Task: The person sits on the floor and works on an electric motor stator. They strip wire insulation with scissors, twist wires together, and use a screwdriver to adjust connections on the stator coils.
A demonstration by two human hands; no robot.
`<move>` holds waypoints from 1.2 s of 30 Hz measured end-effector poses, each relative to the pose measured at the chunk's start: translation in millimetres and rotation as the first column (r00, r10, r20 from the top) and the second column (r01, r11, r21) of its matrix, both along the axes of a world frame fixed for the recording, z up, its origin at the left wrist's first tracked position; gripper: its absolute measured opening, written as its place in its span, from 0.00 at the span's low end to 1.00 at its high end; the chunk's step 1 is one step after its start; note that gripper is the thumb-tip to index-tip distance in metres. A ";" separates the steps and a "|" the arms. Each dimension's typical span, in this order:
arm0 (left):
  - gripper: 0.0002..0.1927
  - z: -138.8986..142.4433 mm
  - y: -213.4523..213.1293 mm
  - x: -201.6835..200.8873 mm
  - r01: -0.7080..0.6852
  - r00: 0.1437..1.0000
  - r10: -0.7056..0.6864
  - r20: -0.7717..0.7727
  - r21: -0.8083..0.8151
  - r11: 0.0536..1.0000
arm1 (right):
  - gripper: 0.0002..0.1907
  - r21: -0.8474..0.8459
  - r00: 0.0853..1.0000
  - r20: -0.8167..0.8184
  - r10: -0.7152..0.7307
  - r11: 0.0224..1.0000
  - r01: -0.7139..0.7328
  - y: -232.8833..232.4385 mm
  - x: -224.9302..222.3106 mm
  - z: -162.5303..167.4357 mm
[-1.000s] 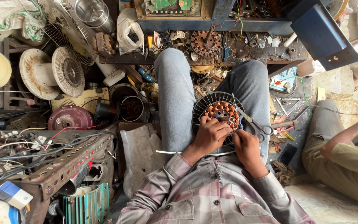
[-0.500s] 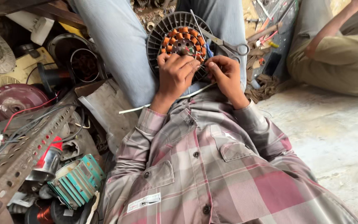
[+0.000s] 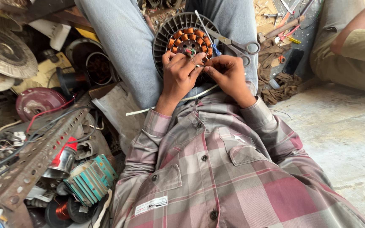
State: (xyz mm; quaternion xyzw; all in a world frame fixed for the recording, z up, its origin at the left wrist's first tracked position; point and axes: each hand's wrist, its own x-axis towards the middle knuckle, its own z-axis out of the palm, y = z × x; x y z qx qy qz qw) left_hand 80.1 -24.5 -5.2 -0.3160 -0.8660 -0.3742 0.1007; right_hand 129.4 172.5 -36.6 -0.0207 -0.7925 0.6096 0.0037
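Note:
A round grey fan motor stator with orange copper coils rests on my lap between my jeans-clad legs. My left hand and my right hand meet at its near edge, fingertips pinched on thin wires coming off the coils. Grey-handled scissors lie on my right thigh, just beyond my right hand. A screwdriver with a blue handle lies across the stator. My plaid shirt fills the lower part of the view.
Left of me is a heap of motor parts: a perforated metal angle bar, a teal laminated core, a red-capped spray can, round rotors. Another person's leg and arm are at the right, on bare concrete floor.
The camera has tilted down toward my chest, so more shirt and less of the shelf beyond show. Both hands stay at the stator's near edge, fingers now closer together on the wires.

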 end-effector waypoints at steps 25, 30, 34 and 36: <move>0.07 12.6 -5.6 -12.2 0.109 0.956 -0.177 -0.236 -0.274 0.955 | 0.04 0.335 0.946 -0.281 0.159 0.941 -0.059 -2.9 -7.1 36.3; 0.09 14.5 -11.1 -15.9 0.100 0.948 -0.173 -0.266 -0.264 0.959 | 0.04 0.309 0.955 -0.265 0.131 0.950 -0.044 -2.7 -7.7 32.5; 0.07 14.1 -10.9 -13.8 0.105 0.947 -0.196 -0.256 -0.329 0.938 | 0.04 0.307 0.961 -0.256 0.101 0.951 -0.018 -2.9 -7.3 28.8; 0.06 13.3 -10.6 -12.9 0.104 0.945 -0.201 -0.258 -0.345 0.933 | 0.04 0.276 0.962 -0.261 0.082 0.961 -0.007 -3.6 -8.0 27.7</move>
